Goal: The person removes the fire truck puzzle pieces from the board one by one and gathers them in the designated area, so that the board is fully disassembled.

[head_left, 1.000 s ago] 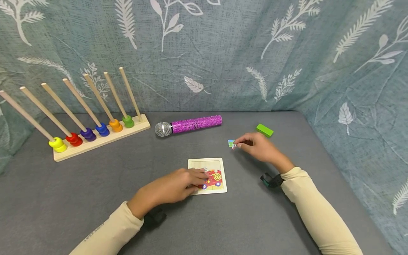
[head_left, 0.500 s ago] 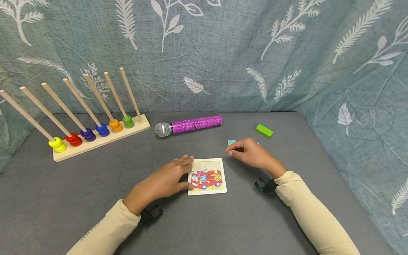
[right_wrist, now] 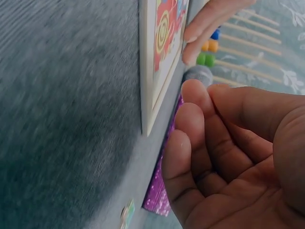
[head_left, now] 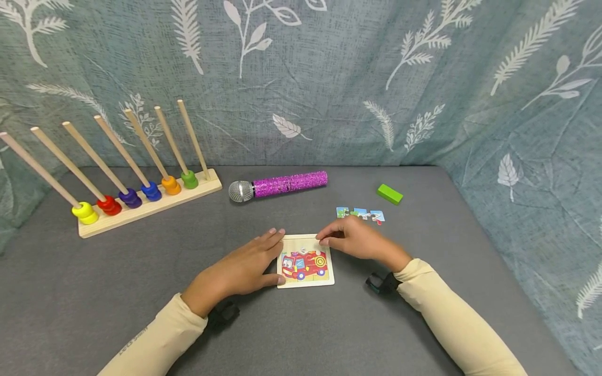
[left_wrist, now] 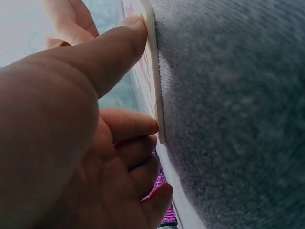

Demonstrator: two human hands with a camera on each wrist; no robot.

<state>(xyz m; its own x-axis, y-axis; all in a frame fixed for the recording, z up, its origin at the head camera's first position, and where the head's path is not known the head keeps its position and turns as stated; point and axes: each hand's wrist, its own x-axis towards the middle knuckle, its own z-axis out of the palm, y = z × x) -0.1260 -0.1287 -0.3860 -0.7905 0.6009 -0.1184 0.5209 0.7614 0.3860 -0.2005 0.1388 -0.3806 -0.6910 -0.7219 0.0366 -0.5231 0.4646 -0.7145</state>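
A small square puzzle board (head_left: pixel 307 283) with a light wooden rim holds a red truck picture; bare wood shows along its upper part. Across its left side rests my left hand (head_left: pixel 242 266), thumb at the near corner and fingertips at the far corner. The left wrist view shows the thumb (left_wrist: pixel 128 40) on the rim. My right hand (head_left: pixel 357 237) hovers at the board's far right corner with bent fingers. In the right wrist view, thumb and index finger (right_wrist: pixel 193 90) meet at the tips; I cannot tell whether they pinch anything. Several puzzle pieces (head_left: pixel 378 216) lie behind this hand.
A purple glittery microphone (head_left: pixel 289 184) lies behind the board. A green block (head_left: pixel 390 194) sits at the back right. The wooden peg rack (head_left: pixel 155 207) with coloured beads stands at the left, before a leaf-patterned curtain (head_left: pixel 329 78).
The right hand has moved from the loose pieces toward me and left, to the board's corner, uncovering pieces. The left hand has slid off the picture to the board's left edge.
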